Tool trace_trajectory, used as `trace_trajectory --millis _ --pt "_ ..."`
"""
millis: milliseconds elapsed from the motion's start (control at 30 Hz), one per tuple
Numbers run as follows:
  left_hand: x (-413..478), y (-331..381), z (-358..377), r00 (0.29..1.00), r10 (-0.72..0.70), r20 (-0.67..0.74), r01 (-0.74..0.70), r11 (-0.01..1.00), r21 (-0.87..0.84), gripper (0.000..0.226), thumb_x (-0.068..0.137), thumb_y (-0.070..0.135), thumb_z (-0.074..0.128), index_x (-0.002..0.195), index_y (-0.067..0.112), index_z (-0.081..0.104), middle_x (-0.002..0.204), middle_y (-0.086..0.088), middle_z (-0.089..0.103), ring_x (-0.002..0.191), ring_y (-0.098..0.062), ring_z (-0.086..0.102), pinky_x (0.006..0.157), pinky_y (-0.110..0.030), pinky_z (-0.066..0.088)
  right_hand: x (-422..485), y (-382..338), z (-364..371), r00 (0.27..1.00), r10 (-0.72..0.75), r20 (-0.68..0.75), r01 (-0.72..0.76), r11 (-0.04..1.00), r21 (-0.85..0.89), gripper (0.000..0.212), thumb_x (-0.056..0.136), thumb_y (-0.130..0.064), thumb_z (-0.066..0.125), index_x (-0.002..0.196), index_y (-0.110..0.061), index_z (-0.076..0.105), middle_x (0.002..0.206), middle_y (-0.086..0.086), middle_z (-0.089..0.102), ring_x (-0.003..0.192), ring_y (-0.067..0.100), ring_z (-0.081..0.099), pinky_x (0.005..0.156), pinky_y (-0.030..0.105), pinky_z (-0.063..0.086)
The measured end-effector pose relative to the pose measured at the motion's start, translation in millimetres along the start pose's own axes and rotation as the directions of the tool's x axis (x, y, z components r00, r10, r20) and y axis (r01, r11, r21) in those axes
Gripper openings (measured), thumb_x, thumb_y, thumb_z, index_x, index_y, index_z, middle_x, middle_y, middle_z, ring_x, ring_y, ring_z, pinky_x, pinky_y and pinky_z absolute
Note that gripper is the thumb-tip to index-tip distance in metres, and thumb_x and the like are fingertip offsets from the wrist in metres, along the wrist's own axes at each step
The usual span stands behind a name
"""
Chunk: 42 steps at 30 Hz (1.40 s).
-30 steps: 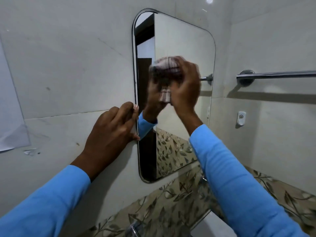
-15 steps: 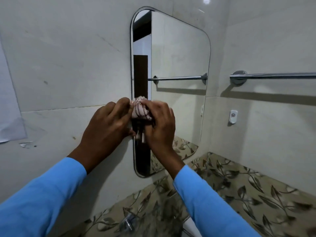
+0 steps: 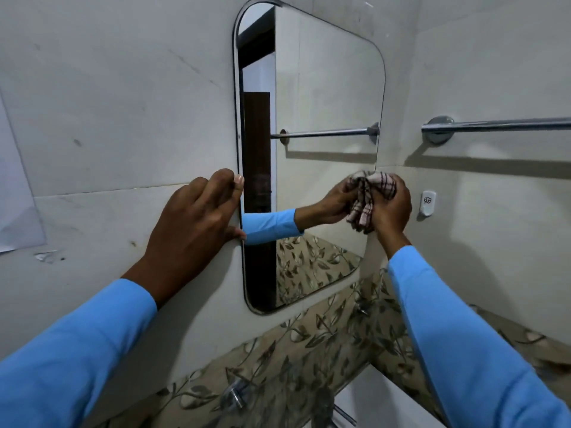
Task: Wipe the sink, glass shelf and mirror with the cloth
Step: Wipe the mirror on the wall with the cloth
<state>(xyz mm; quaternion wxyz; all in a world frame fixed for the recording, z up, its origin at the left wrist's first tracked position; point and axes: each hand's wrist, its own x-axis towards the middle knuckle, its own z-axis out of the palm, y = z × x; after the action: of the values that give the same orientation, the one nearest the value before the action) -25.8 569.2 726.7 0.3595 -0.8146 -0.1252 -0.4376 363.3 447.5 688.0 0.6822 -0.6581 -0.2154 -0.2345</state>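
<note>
**Cloth at the mirror's right edge, left hand braced on the left edge**

Head view. The mirror (image 3: 324,88), a tall pane with rounded corners, hung on the pale tiled wall (image 3: 108,88). The person's left hand (image 3: 197,217) lay flat on the wall at the mirror's left edge, about mid-height. Its fingers were held close together and a little bent, the fingertips (image 3: 236,180) and thumb touching the rim of the glass; it held nothing.

The right hand (image 3: 391,205) was at the mirror's right edge, at about the same height. Its fingers were closed around a bunched cloth (image 3: 367,193), cream with dark checked lines, pressed against the glass right at the edge. The folds of the cloth stuck out above and below the grip. The glass showed the reflection of the same hand and cloth, with a blue cuff behind it.

Both arms wore bright blue sleeves (image 3: 77,350).

A chrome towel bar (image 3: 500,125) ran along the adjoining wall to the right of the mirror, above the right hand. A small white fitting (image 3: 428,202) sat on that wall just beside the right hand. Below the mirror ran a band of leaf-patterned tile (image 3: 309,341). A chrome tap (image 3: 234,396), blurred, showed at the bottom edge, with a white surface (image 3: 370,396) beside it, possibly the sink; I could not tell. A pale sheet (image 3: 15,196) hung on the wall at far left.
</note>
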Motion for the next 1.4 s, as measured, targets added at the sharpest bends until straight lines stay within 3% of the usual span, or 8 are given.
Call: trace_trajectory --millis 200,433,633,733,833,1000,1233,1400 --pt "0.2 1.7 -0.8 1.000 -0.009 0.005 0.009 1.000 0.000 0.078 0.080 0.046 0.076 0.134 -0.005 0.056 0.126 -0.022 0.056 0.083 -0.034 0.050 0.069 -0.042 0.047 -114.7 50.2 -5.4 0.996 0.088 0.011 -0.088 0.996 -0.018 0.045 0.088 -0.014 0.072 0.132 -0.019 0.060 0.131 0.008 0.062 0.119 0.031 0.059 0.098 0.033 0.045" --pt "0.6 1.1 -2.7 1.000 -0.012 0.017 0.012 1.000 0.004 0.085 0.070 0.043 0.086 0.133 -0.005 0.056 0.125 -0.022 0.057 0.082 -0.035 0.051 0.069 -0.043 0.048 -260.3 -26.2 18.6 0.955 -0.255 0.153 0.237 0.963 0.127 0.058 0.077 0.001 0.067 0.128 -0.027 0.060 0.129 -0.008 0.056 0.121 0.021 0.055 0.101 0.035 0.049" --pt "0.5 3.1 -3.8 1.000 -0.013 0.027 0.014 1.000 -0.003 0.085 0.071 0.043 0.085 0.134 -0.005 0.056 0.126 -0.022 0.056 0.082 -0.035 0.053 0.070 -0.043 0.048 -310.1 -22.0 16.6 0.841 -0.468 0.273 0.490 0.872 -0.015 0.050 0.082 -0.013 0.064 0.128 -0.032 0.056 0.128 -0.006 0.058 0.107 0.021 0.057 0.085 0.034 0.052" --pt "0.5 2.7 -3.8 1.000 -0.013 0.020 0.013 1.000 -0.010 0.084 0.071 0.043 0.085 0.134 -0.005 0.057 0.126 -0.022 0.057 0.082 -0.035 0.054 0.070 -0.042 0.049 -295.0 21.5 3.7 0.888 -0.353 0.296 0.385 0.921 -0.057 0.048 0.082 -0.015 0.061 0.127 -0.030 0.057 0.127 -0.004 0.061 0.111 0.021 0.058 0.088 0.044 0.053" --pt "0.3 2.5 -3.2 1.000 -0.012 0.000 0.012 1.000 -0.016 0.084 0.071 0.043 0.085 0.133 -0.005 0.057 0.126 -0.022 0.057 0.081 -0.034 0.055 0.070 -0.041 0.050 -250.9 59.0 -11.3 0.971 -0.148 0.189 0.164 0.983 -0.076 0.054 0.080 0.006 0.062 0.127 -0.022 0.060 0.126 0.002 0.061 0.115 0.024 0.058 0.094 0.048 0.054" --pt "0.3 4.8 -2.3 1.000 -0.012 -0.008 0.012 1.000 0.007 0.086 0.068 0.044 0.086 0.133 -0.005 0.058 0.126 -0.021 0.058 0.081 -0.033 0.055 0.069 -0.040 0.050 -140.2 56.5 -20.0 0.998 -0.041 0.047 0.046 0.993 -0.110 0.051 0.080 0.011 0.065 0.126 -0.012 0.064 0.124 0.012 0.063 0.115 0.035 0.061 0.097 0.030 0.044" --pt "0.1 3.9 -3.1 1.000 -0.013 -0.007 0.013 1.000 0.018 0.088 0.065 0.049 0.086 0.132 -0.002 0.060 0.126 -0.018 0.059 0.083 -0.029 0.055 0.069 -0.038 0.050 -2.9 -88.2 12.3 0.962 -0.262 -0.077 0.263 0.965 -0.001 0.044 0.084 -0.011 0.064 0.128 -0.017 0.065 0.126 0.008 0.064 0.116 0.024 0.060 0.091 0.007 0.033" --pt "1.8 4.5 -5.3 1.000 -0.018 0.002 0.018 1.000 0.018 0.089 0.064 0.050 0.085 0.132 -0.002 0.060 0.121 -0.017 0.061 0.077 -0.028 0.055 0.067 -0.038 0.050 12.3 -214.8 33.4 0.844 -0.528 -0.096 0.534 0.844 0.046 0.052 0.077 -0.008 0.054 0.124 -0.023 0.067 0.119 0.006 0.064 0.110 0.023 0.062 0.090 0.021 0.044"
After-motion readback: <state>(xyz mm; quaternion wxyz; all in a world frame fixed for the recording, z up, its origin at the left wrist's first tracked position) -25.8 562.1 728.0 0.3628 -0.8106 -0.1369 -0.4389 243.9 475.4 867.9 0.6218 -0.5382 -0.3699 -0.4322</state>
